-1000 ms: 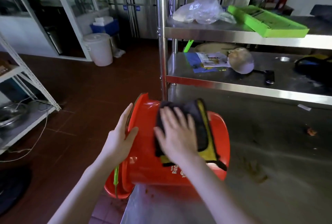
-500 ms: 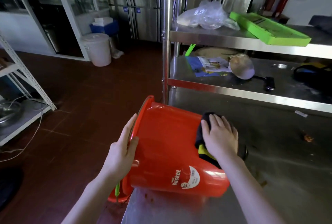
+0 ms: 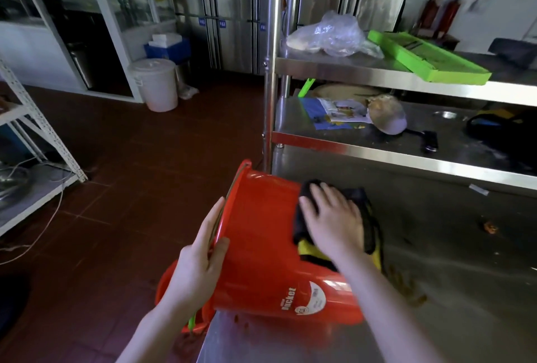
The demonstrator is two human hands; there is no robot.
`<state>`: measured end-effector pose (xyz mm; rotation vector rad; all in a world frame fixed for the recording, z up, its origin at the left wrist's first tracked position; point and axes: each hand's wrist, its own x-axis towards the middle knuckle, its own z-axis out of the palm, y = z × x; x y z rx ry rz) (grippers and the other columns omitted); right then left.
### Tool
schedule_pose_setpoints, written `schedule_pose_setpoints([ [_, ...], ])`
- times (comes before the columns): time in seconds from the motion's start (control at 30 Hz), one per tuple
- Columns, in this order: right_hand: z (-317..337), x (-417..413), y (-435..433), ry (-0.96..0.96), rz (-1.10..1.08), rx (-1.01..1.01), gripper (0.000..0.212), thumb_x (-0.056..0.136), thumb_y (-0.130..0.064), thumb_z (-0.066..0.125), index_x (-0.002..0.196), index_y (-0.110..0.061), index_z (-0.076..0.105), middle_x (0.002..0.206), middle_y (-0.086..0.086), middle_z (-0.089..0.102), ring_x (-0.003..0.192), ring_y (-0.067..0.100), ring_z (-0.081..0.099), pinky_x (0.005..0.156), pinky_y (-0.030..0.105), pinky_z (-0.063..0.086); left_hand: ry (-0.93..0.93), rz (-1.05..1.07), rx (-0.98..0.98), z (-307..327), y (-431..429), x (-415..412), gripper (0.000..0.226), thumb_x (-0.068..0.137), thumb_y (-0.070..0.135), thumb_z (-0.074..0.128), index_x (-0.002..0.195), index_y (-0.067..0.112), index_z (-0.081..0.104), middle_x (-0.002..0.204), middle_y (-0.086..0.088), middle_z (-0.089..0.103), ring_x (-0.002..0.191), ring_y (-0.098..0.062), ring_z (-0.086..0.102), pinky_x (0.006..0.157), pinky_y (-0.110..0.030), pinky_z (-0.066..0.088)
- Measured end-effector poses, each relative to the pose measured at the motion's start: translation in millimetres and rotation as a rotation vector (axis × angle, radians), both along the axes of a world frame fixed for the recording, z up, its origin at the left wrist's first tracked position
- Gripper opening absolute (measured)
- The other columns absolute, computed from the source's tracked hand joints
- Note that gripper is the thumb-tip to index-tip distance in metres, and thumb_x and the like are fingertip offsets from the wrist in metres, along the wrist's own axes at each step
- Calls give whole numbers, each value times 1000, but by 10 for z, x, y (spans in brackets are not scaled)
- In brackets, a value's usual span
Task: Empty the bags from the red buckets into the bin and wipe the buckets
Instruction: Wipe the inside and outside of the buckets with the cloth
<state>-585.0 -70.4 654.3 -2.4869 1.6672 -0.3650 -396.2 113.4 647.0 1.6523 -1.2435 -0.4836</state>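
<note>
1. Bucket, red, lies on its side at the left edge of the steel worktop, with its mouth overhanging the floor and its base toward the worktop's middle.
2. The left hand pinches the rim, thumb on the outer wall and fingers along the lip. The right hand lies flat with straight fingers, pressing a dark cloth with yellow trim against the wall near the base.
3. The step looks like wiping the outside. Sweep from base to rim in overlapping strokes, and turn the bucket with the left hand so each strip comes uppermost.
4. The round wall could roll off the edge, so grip the rim firmly and press evenly.
5. Brown scraps lie on the worktop just beside the bucket, so lift the cloth clear of them.
6. A second red bucket sits below the left edge.
</note>
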Motion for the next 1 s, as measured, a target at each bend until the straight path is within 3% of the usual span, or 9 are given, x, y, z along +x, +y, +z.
schedule_pose_setpoints([
  [0.03, -11, -157, -115, 2, -60, 55, 67, 92, -65, 8, 148, -35, 30, 156, -10, 30, 144, 13, 24, 117, 43, 20, 1, -7, -1, -18, 20, -9, 62, 100, 26, 45, 142, 64, 18, 94, 27, 69, 67, -15, 73, 65, -31, 61],
  [0.17, 24, -170, -253, 15, -128, 139, 63, 95, -61, 11, 147, -32, 33, 154, -10, 33, 142, 16, 27, 115, 49, 22, 20, 7, 25, -83, 37, 12, 62, 100, 26, 46, 142, 63, 18, 83, 0, 72, 63, -23, 72, 68, -44, 61],
  [0.4, 134, 721, 562, -56, 263, -168, 62, 97, -57, 15, 147, -26, 37, 152, -6, 38, 141, 20, 31, 115, 49, 24, 68, -25, 37, -76, 157, 3, 68, 99, 22, 50, 142, 63, 18, 104, 11, 72, 77, -20, 73, 73, -44, 61],
  [0.53, 79, 608, 740, -64, 272, -232, 59, 100, -55, 19, 149, -25, 33, 154, -3, 35, 143, 22, 28, 116, 50, 24, 266, -90, 94, 203, 106, 92, 90, 94, 7, 60, 140, 68, 12, 104, 17, 71, 80, -15, 73, 65, -31, 60],
  [0.6, 61, 573, 833, -80, 262, -231, 58, 99, -54, 23, 149, -25, 34, 154, -2, 36, 143, 23, 29, 116, 51, 24, 266, 4, 126, 443, -159, 124, 86, 92, 20, 64, 142, 64, 9, 94, 4, 74, 75, -19, 73, 65, -36, 60],
  [0.67, 36, 541, 938, -96, 279, -229, 58, 99, -54, 25, 149, -26, 33, 154, -2, 35, 144, 22, 28, 116, 51, 24, 173, 138, 257, 650, -550, 65, 71, 94, 41, 56, 146, 53, 8, 98, 1, 70, 77, -19, 71, 66, -33, 58],
  [0.77, -15, 375, 941, -112, 304, -224, 59, 98, -58, 25, 149, -29, 32, 156, -3, 33, 145, 19, 27, 118, 45, 21, -69, 176, 361, 779, -894, -217, 62, 101, 40, 39, 154, 31, 8, 114, -14, 63, 91, -26, 66, 81, -40, 55],
  [0.9, -77, -114, 573, -75, 97, -124, 67, 93, -68, 7, 151, -39, 19, 161, -7, 15, 149, 14, 10, 120, 40, 10, -210, 76, 205, 635, -773, -381, 55, 104, 32, 37, 154, 26, 15, 83, -5, 65, 67, -19, 64, 63, -34, 53],
  [1.0, -57, -503, 228, -61, -105, -26, 68, 91, -66, 6, 149, -38, 26, 158, -11, 25, 147, 14, 17, 119, 43, 16, -258, 56, 128, 507, -642, -380, 54, 103, 34, 38, 153, 32, 17, 92, -4, 64, 71, -14, 61, 61, -25, 47],
])
